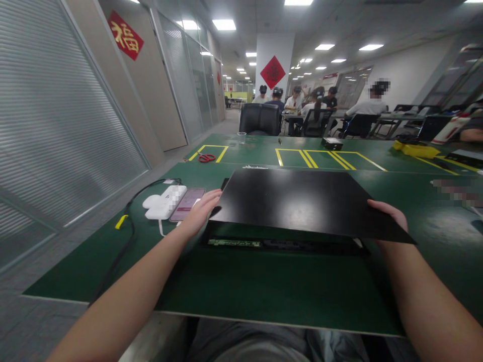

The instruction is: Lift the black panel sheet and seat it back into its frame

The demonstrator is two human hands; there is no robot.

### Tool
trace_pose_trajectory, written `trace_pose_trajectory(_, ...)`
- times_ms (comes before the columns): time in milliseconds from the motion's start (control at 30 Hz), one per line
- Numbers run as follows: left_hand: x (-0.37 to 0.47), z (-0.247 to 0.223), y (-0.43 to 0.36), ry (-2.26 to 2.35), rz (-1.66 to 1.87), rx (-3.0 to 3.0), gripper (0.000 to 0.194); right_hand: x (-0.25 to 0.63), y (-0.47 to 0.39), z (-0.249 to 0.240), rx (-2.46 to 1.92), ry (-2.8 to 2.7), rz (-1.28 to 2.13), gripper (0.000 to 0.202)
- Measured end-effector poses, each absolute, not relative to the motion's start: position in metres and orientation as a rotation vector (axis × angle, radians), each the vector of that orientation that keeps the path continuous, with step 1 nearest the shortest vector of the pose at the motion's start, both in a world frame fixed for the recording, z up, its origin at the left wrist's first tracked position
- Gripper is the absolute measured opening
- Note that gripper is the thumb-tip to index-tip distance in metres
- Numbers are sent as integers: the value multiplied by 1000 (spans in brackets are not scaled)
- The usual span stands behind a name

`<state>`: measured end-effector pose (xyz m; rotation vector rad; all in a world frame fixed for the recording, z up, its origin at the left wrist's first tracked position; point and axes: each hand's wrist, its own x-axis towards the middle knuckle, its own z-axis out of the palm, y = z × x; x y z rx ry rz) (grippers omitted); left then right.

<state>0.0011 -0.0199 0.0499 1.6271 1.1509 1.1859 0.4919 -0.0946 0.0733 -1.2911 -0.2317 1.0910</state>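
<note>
Clamps black panel [298, 201] btwn L hand [204, 211] & R hand [390, 216], well apart at opp. edges, prob. for even support. Holds it over dark unit [309, 246] on green table [264, 291], maybe for clearance. Leaves phone [187, 203] to L, prob. out of way. Totals 1 panel, 1 unit, 2 hands, 1 phone, 1 pr. red scissors [207, 158].

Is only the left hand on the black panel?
No, the left hand holds one side of the black panel and the right hand the other.
</note>
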Motion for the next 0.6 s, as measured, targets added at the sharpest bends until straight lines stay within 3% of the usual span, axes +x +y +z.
trace_pose_trajectory(233,-8,34,-15,1347,778,2282,58,482,-91,86,-1109,-152,773,15)
trace_pose_trajectory(600,-1,25,-25,1244,527,2371,71,518,-76,66,-922,-46,343,18)
